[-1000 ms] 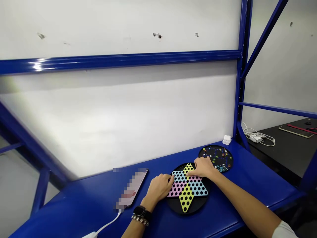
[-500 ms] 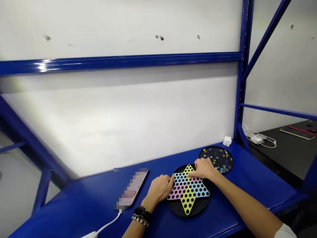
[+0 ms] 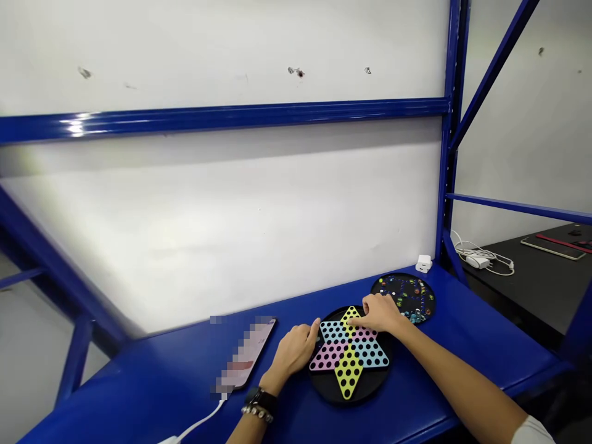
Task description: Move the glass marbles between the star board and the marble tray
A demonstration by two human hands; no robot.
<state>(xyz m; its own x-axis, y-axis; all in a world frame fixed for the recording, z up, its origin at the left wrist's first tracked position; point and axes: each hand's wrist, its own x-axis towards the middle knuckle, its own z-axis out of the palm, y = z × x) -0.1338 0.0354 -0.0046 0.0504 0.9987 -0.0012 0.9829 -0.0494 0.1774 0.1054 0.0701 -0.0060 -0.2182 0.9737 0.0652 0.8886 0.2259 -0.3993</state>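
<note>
Near the left hand (image 3: pixel 295 350), on its left, lies a phone (image 3: pixel 252 351). That hand is at a round tray's (image 3: pixel 322 383) left edge, thumb raised; I cannot tell if it grips. Right of it, the star board (image 3: pixel 349 350) sits on the tray, under the right hand's (image 3: pixel 382 313) thumb, that grip also unclear. Even pressure should keep it level. Beyond lie marbles (image 3: pixel 417 317).

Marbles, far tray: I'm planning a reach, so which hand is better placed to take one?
Probably the right hand: it's close to the marble tray, while the left hand is across the star board.
</note>
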